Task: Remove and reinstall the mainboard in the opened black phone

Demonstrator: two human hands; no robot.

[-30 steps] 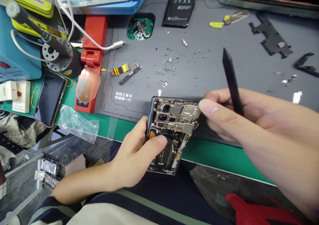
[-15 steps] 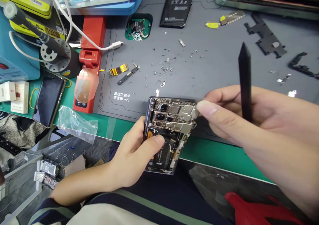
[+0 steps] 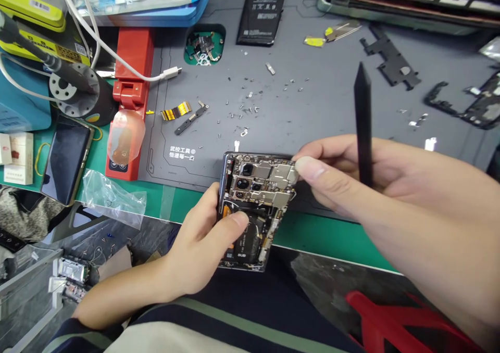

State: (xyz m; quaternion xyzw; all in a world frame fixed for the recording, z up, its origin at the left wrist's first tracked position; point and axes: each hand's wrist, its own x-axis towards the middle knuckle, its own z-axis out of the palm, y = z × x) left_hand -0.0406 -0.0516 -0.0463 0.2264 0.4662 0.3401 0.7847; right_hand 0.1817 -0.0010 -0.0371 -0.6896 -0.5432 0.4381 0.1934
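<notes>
An opened smartphone [image 3: 252, 238] with its back off is tilted at the near edge of the bench, its battery, camera modules and metal-shielded circuit board [image 3: 279, 172] exposed. My left hand [image 3: 199, 238] grips it from the left, thumb lying over the battery. At the board's upper right corner, thumb and fingertips of my right hand [image 3: 386, 186] pinch together. That same hand keeps a black pointed spudger [image 3: 362, 113] tucked in it, tip upward. Whether the board is lifted out of the frame cannot be told.
Loose screws [image 3: 250, 108] lie scattered on the grey mat [image 3: 312, 118], with a gold flex cable [image 3: 175, 111] and black brackets [image 3: 394, 56]. A separate battery [image 3: 262, 12] is at the back. Left are a red clamp [image 3: 135, 56], white cable [image 3: 170, 73], screwdriver holder [image 3: 84, 90] and another phone [image 3: 67, 158].
The whole view has shifted slightly, so everything appears further left. Both hands keep the same hold on the phone, and the spudger stays in my right hand.
</notes>
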